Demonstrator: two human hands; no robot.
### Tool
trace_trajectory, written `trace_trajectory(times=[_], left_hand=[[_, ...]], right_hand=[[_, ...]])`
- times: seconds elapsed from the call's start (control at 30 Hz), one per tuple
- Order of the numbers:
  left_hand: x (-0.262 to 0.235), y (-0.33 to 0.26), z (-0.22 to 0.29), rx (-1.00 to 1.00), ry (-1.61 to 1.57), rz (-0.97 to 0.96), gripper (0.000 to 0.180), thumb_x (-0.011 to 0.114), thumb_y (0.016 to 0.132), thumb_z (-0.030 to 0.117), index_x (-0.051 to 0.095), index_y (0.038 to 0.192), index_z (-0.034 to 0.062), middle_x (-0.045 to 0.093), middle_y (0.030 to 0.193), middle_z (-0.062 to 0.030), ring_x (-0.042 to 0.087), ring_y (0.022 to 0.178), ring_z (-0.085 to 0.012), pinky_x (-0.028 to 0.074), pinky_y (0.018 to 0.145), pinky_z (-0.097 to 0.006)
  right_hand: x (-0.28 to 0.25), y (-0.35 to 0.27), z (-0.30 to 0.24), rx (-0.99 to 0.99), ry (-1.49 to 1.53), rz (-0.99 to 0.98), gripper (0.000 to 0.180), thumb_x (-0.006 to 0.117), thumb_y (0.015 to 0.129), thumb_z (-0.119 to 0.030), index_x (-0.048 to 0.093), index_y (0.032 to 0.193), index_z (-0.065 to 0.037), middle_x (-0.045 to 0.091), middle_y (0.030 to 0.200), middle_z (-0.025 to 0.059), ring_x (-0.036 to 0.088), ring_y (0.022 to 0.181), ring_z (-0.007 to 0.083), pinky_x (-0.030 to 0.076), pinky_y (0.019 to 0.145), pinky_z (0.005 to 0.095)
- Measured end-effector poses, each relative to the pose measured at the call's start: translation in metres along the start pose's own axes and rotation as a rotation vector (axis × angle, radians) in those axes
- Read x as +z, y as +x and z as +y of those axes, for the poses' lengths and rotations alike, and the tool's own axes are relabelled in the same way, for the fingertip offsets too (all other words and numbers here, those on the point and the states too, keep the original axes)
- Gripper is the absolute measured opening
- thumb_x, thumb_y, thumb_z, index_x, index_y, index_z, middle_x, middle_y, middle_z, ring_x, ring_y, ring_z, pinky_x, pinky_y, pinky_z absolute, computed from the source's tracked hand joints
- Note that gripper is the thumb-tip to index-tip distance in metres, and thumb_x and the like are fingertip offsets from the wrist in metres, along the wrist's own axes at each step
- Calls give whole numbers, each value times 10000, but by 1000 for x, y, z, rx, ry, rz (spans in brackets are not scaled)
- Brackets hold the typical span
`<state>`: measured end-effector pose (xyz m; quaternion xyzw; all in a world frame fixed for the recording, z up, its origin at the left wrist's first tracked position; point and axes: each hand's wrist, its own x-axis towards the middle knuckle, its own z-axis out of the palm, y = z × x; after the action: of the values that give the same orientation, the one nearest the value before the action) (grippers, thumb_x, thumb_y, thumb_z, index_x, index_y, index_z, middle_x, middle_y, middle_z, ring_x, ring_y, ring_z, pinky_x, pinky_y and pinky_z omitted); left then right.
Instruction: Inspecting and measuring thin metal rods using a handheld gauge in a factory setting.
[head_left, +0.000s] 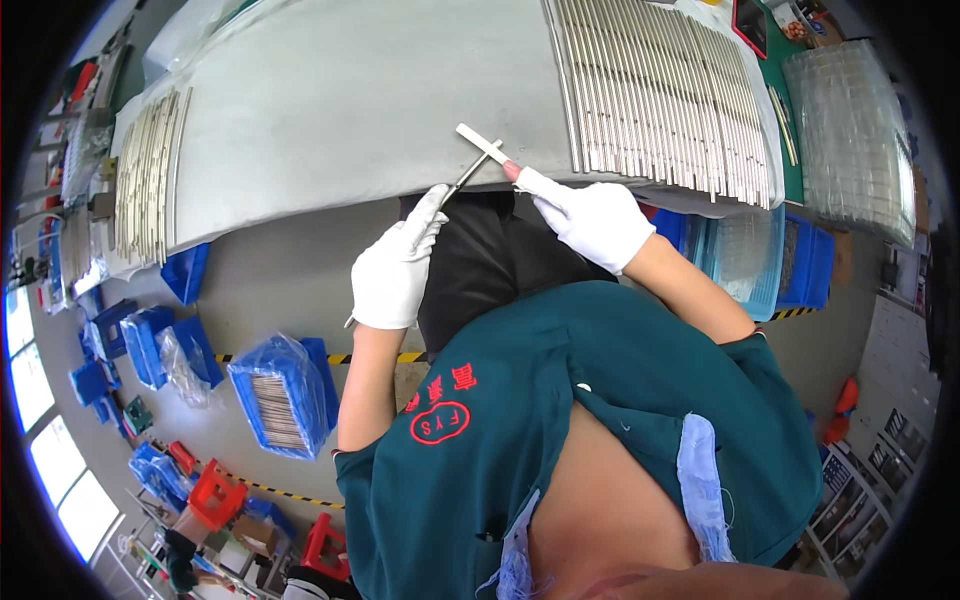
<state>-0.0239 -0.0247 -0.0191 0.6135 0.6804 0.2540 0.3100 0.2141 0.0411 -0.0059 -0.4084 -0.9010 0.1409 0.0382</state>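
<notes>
Both gloved hands: left hand [392, 268] w/ thin rod [458, 186], right hand [594, 220] w/ flat strip [481, 144].

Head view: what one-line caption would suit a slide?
Gloved left hand holds thin metal rod; right hand rubs it with white strip.

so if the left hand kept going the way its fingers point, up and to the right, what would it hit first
Probably the white flat tool that the right hand holds. The left hand already pinches a thin metal rod whose tip meets that tool. Past it lies the grey table; depth is hard to judge.
</notes>
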Motion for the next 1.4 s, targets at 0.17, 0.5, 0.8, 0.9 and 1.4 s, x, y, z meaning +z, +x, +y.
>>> trace_trajectory(times=[0.17, 0.5, 0.8, 0.9, 1.4], left_hand=[[2, 0, -4, 169, 189, 132, 443, 585, 805, 142, 543, 1205, 328, 620, 717, -7, 596, 580, -202, 482, 527, -293], [0, 0, -6, 230, 329, 144, 486, 590, 784, 127, 531, 1218, 337, 581, 662, 6, 577, 536, -183, 472, 493, -283], [-1, 1, -8, 235, 351, 132, 487, 585, 790, 130, 523, 1227, 334, 583, 675, 4, 576, 542, -180, 473, 499, -280], [0, 2, -11, 241, 285, 141, 486, 578, 792, 119, 525, 1226, 330, 604, 703, 13, 589, 566, -172, 478, 512, -275], [-3, 5, -12, 64, 1, -35, 371, 524, 877, 177, 520, 1234, 275, 655, 882, -67, 626, 771, -249, 493, 689, -309]], right_hand=[[-3, -19, 5, 38, 13, -67, 475, 508, 870, -211, 400, 1329, -271, 530, 537, 65, 493, 374, 246, 425, 374, 348], [4, -26, 6, 29, 31, 5, 510, 531, 846, -164, 403, 1333, -248, 542, 552, 65, 470, 346, 217, 412, 365, 327], [2, -25, 1, 71, -1, -16, 477, 513, 864, -172, 420, 1329, -226, 485, 478, 61, 466, 343, 215, 400, 368, 333], [-3, -23, 3, 80, -1, -15, 477, 509, 868, -177, 412, 1334, -219, 512, 509, 67, 476, 351, 214, 402, 368, 331], [12, 5, -9, -4, -38, 124, 544, 484, 877, -199, 294, 1379, -281, 494, 477, 62, 492, 371, 241, 385, 358, 352]])
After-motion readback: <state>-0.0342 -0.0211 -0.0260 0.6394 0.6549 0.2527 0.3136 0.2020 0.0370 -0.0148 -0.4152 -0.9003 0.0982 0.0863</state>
